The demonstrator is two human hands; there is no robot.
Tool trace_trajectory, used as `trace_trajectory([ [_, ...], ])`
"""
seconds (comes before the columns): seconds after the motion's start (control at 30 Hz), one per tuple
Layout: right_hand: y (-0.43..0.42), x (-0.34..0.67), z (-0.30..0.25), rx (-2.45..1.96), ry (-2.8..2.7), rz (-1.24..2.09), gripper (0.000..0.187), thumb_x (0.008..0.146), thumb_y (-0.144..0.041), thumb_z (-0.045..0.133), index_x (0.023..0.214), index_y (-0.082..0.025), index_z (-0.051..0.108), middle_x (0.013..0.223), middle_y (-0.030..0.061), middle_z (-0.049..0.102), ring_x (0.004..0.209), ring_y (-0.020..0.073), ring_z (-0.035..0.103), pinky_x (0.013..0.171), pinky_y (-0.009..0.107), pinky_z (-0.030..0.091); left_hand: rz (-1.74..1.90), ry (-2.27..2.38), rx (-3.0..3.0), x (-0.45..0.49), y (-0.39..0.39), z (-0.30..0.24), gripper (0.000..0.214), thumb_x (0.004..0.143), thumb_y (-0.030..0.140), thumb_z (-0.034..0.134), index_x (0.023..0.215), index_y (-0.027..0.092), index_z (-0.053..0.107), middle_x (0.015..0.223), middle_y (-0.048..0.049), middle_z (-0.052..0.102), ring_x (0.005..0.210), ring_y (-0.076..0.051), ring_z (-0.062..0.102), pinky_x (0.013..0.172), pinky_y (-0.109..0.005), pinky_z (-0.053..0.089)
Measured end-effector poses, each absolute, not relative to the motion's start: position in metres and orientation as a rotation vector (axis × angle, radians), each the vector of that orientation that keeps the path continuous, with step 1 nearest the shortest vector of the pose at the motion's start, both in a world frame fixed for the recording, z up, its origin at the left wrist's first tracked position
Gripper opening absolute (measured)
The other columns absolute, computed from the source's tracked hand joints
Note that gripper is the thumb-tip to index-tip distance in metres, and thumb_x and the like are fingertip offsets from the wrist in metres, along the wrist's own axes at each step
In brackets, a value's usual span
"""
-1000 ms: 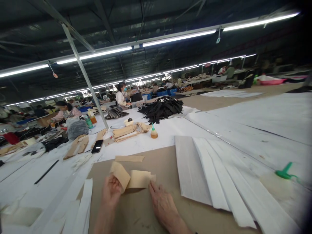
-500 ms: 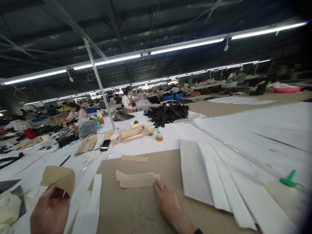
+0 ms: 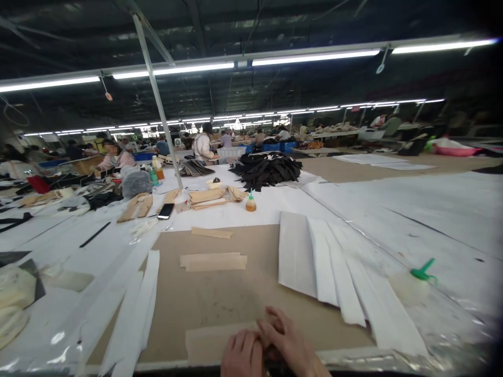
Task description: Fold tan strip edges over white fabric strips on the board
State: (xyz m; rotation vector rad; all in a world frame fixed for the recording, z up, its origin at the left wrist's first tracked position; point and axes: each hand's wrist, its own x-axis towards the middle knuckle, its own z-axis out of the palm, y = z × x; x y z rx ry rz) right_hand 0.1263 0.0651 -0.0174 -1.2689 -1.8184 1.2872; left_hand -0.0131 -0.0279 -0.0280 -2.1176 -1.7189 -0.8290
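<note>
At the near edge of the brown board (image 3: 220,293), my left hand (image 3: 241,353) is closed over the right end of a tan strip (image 3: 204,343), its fingers curled down. The strip's left part lies flat on the board. Close beside it, my right hand (image 3: 291,343) has its fingers bent in towards the left hand; what they grip between the hands is hidden. Farther up the board lie a tan piece made of overlapping strips (image 3: 214,262) and a single narrow tan strip (image 3: 212,232).
White sheets lie fanned (image 3: 334,262) on the right; white strips (image 3: 135,309) are on the left. A green-tipped glue bottle (image 3: 250,201), phone (image 3: 165,211), tan bundles (image 3: 208,196) and black pile (image 3: 271,170) stand beyond. A post (image 3: 157,99) rises behind. Several people work farther off.
My left hand has come down from the left with the tan piece to the board's near edge. My right hand has left the overlapped strips and moved back beside it. The view has shifted.
</note>
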Motion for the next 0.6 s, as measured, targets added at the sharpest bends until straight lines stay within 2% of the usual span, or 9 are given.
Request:
trace_trajectory([
  [0.1, 0.066, 0.133, -0.021, -1.309, -1.916, 1.181, 0.052, 0.080, -0.038, 0.060, 0.128, -0.018, 0.058, 0.092, 0.0068, 0.075, 0.086, 0.0280, 0.074, 0.077, 0.037, 0.058, -0.853, -1.767, -2.185, -0.020, -0.037, -0.023, 0.011, 0.094, 0.025, 0.057, 0.100, 0.021, 0.065, 0.095, -0.0098, 0.073, 0.087, -0.024, 0.070, 0.075, -0.036, 0.059],
  [0.17, 0.067, 0.136, -0.025, -1.331, -1.973, 1.139, 0.053, 0.083, -0.035, 0.055, 0.133, -0.019, 0.055, 0.090, 0.0056, 0.075, 0.081, 0.0272, 0.075, 0.076, 0.037, 0.057, -0.850, -1.812, -2.204, -0.038, -0.049, -0.018, 0.016, 0.097, 0.031, 0.054, 0.105, 0.020, 0.064, 0.103, -0.0105, 0.071, 0.094, -0.024, 0.068, 0.082, -0.037, 0.057],
  [0.27, 0.066, 0.139, -0.028, -1.343, -2.047, 1.101, 0.055, 0.088, -0.037, 0.051, 0.140, -0.018, 0.050, 0.086, 0.0055, 0.075, 0.078, 0.0286, 0.074, 0.073, 0.038, 0.057, -0.806, -1.870, -2.128, -0.067, -0.074, -0.015, 0.020, 0.101, 0.027, 0.047, 0.111, 0.020, 0.063, 0.108, -0.0106, 0.070, 0.101, -0.025, 0.065, 0.092, -0.040, 0.053],
  [0.33, 0.063, 0.138, -0.028, -1.336, -2.088, 1.005, 0.057, 0.088, -0.035, 0.051, 0.142, -0.018, 0.048, 0.099, 0.0099, 0.075, 0.090, 0.0314, 0.073, 0.078, 0.041, 0.056, -0.745, -1.896, -2.072, -0.082, -0.088, -0.016, 0.020, 0.102, 0.022, 0.046, 0.111, 0.021, 0.064, 0.108, -0.0089, 0.071, 0.102, -0.025, 0.065, 0.094, -0.041, 0.050],
  [0.4, 0.057, 0.137, -0.027, -1.298, -2.133, 0.712, 0.058, 0.089, -0.030, 0.050, 0.145, -0.017, 0.046, 0.121, 0.0149, 0.069, 0.109, 0.0341, 0.067, 0.088, 0.046, 0.054, -0.681, -1.902, -2.051, -0.092, -0.096, -0.020, 0.021, 0.102, 0.020, 0.046, 0.112, 0.022, 0.064, 0.109, -0.0068, 0.072, 0.105, -0.024, 0.065, 0.099, -0.041, 0.046],
  [0.47, 0.051, 0.135, -0.028, -1.197, -2.191, 0.312, 0.057, 0.090, -0.022, 0.048, 0.147, -0.019, 0.044, 0.140, 0.0162, 0.057, 0.126, 0.0361, 0.055, 0.098, 0.050, 0.048, -0.654, -1.862, -2.023, -0.098, -0.097, -0.024, 0.022, 0.101, 0.020, 0.048, 0.112, 0.025, 0.066, 0.109, -0.0047, 0.073, 0.108, -0.023, 0.065, 0.102, -0.041, 0.043],
  [0.53, 0.045, 0.134, -0.031, -0.986, -2.313, 0.054, 0.057, 0.089, -0.014, 0.048, 0.145, -0.024, 0.047, 0.141, 0.0130, 0.058, 0.127, 0.0348, 0.054, 0.100, 0.050, 0.046, -0.627, -1.751, -2.018, -0.103, -0.093, -0.030, 0.020, 0.099, 0.020, 0.051, 0.109, 0.027, 0.068, 0.106, -0.0025, 0.075, 0.107, -0.022, 0.067, 0.101, -0.038, 0.044],
  [0.6, 0.041, 0.134, -0.035, -0.760, -2.489, 0.025, 0.052, 0.086, -0.011, 0.052, 0.135, -0.029, 0.057, 0.126, 0.0081, 0.067, 0.113, 0.0297, 0.062, 0.096, 0.042, 0.049, -0.591, -1.620, -2.051, -0.112, -0.087, -0.033, 0.018, 0.097, 0.021, 0.056, 0.106, 0.028, 0.069, 0.102, -0.0002, 0.076, 0.102, -0.020, 0.069, 0.097, -0.033, 0.046],
])
